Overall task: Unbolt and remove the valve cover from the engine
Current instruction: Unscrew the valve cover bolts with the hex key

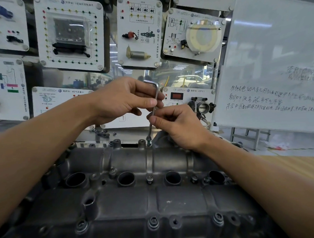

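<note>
The dark grey valve cover (131, 198) fills the lower part of the head view, with several round plug holes along its middle. An L-shaped hex key (156, 99) stands upright, its tip in a raised bolt (149, 138) at the cover's far edge. My left hand (122, 100) pinches the key near its bent top. My right hand (178, 125) pinches the shaft lower down. More bolts sit in the cover, one at the centre (149, 178) and several along the near edge (153, 221).
Loose bolts (101, 132) lie on the bench behind the engine. Training panels (71, 34) with car parts hang beyond it. A whiteboard (273, 67) with handwriting stands at the right, above a wooden tabletop (300, 169).
</note>
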Available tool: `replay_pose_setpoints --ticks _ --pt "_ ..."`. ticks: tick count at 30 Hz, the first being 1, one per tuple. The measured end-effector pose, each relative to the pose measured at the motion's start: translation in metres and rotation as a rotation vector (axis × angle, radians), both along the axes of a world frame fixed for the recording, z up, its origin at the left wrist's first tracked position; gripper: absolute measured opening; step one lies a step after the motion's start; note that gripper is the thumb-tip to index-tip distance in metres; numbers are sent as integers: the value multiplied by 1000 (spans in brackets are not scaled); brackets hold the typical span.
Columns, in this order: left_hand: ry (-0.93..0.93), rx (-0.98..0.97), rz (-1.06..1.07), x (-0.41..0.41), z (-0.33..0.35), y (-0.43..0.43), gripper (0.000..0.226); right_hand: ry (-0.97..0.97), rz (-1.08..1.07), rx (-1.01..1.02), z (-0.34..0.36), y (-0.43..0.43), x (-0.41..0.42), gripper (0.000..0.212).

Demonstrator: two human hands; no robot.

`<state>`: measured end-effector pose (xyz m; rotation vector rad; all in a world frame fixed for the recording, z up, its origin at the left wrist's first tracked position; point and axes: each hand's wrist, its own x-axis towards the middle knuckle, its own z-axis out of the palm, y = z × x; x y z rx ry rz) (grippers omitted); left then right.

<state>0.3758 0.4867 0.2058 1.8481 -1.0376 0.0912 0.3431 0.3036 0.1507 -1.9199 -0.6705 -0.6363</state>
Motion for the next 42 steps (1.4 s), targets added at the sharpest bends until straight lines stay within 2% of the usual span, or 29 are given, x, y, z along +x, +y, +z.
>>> replay_pose_setpoints --ticks 4,9,13,17,20,24,30,39,42 --pt "2 -46 31 0 -1 -2 13 10 8 -16 1 2 -2 12" --pt "-3 -104 37 -3 -4 -7 23 -27 33 -6 -2 -1 3 16" --pt "-21 -131 53 -2 -5 -7 26 -39 42 51 -3 -2 6 10" --pt "-23 -124 53 -1 -6 -9 29 -43 44 76 -4 -2 7 12" --pt "-22 -65 25 -1 -5 -8 24 -52 59 52 -3 -2 6 6" --pt "17 10 8 0 -1 -1 28 -31 61 -17 -3 -5 7 12" --pt "-2 1 23 0 1 3 16 -2 14 -50 -1 -2 2 11" --pt "-36 -74 66 -7 -3 -6 28 -26 31 3 -3 -2 4 3" --pt "-59 -96 87 -8 -5 -8 41 -50 21 6 -3 -2 5 12"
